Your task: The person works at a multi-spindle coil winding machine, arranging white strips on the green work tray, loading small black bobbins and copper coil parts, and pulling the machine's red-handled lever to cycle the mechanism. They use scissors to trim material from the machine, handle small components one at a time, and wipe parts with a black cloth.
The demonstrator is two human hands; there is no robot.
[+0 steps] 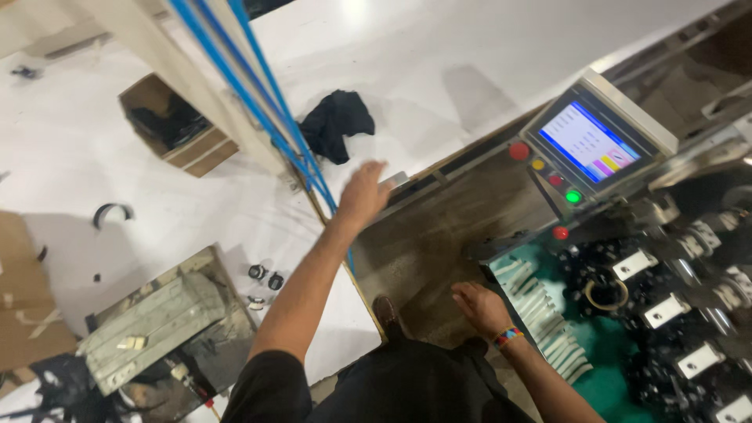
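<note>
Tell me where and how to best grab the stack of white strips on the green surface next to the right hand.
Judging from this view, pinch the stack of white strips across its short width, coming from above on the side near the right hand. The strips lie overlapped in a long fanned row on the green surface, so end-on grabs would likely scatter them. The left hand is raised away.

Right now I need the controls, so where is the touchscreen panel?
In the head view the touchscreen panel sits at upper right, tilted, with red, yellow and green buttons along its lower-left edge, above the green tray.

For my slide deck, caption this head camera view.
Left hand raised toward blue tubes, right hand open beside a machine's touchscreen panel.
</note>
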